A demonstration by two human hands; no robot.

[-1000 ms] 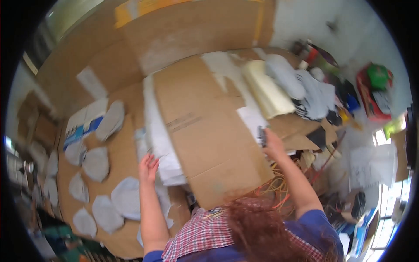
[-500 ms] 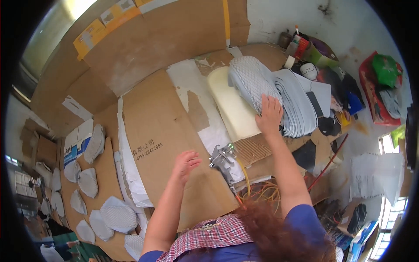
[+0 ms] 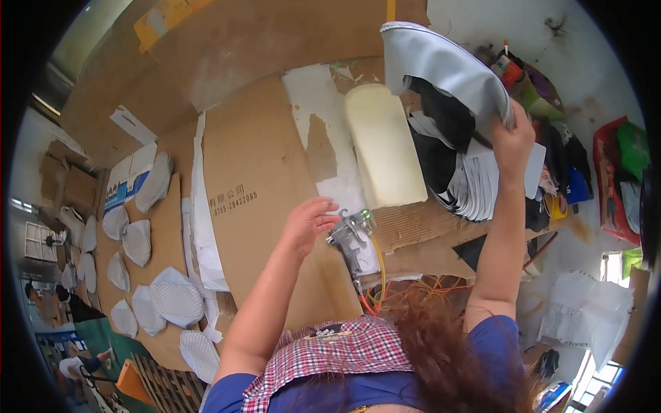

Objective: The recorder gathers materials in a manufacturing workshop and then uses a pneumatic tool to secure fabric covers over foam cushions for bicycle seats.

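Since half a second ago, the grey sheet has been lifted clear of the stack of sheets by the right hand, and the left hand has been brought beside the spray gun. The table is covered by a large cardboard sheet, with a pale foam block lying between it and the stack. The grey sheet is held high at the upper right, its edge pinched in the closed right grip. The left grip is loosely spread, just short of the gun's handle. Picking up appears to be the step in hand; a free flat spot and a firm hold on the gun would seem called for next. Grey shaped pieces are laid out at the left.
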